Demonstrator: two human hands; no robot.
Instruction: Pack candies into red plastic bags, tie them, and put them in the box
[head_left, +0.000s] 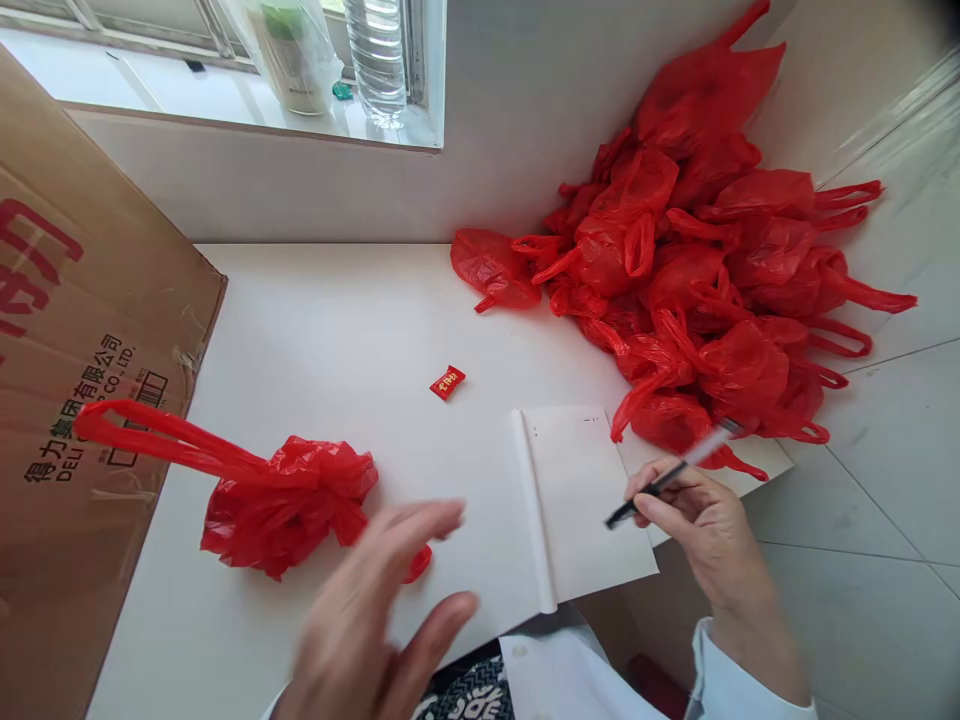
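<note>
My right hand point(694, 515) holds a pen point(660, 485) with a black end and a clear barrel, above the right side of an open notebook point(581, 500). The notebook lies near the front edge of the white table, with small marks at the top of its page. My left hand point(375, 600), slightly blurred, is open with thumb and fingers apart and nothing between them. Just beyond it sits a filled red plastic bag point(289, 500), its handles stretched to the left; the hand hides part of it. A small red wrapped candy point(448, 383) lies mid-table.
A big pile of tied red plastic bags point(690, 270) covers the table's back right and hangs past its edge. A tall cardboard box point(90, 330) stands at the left. On the windowsill are a water bottle point(377, 60) and a bagged cup point(296, 60).
</note>
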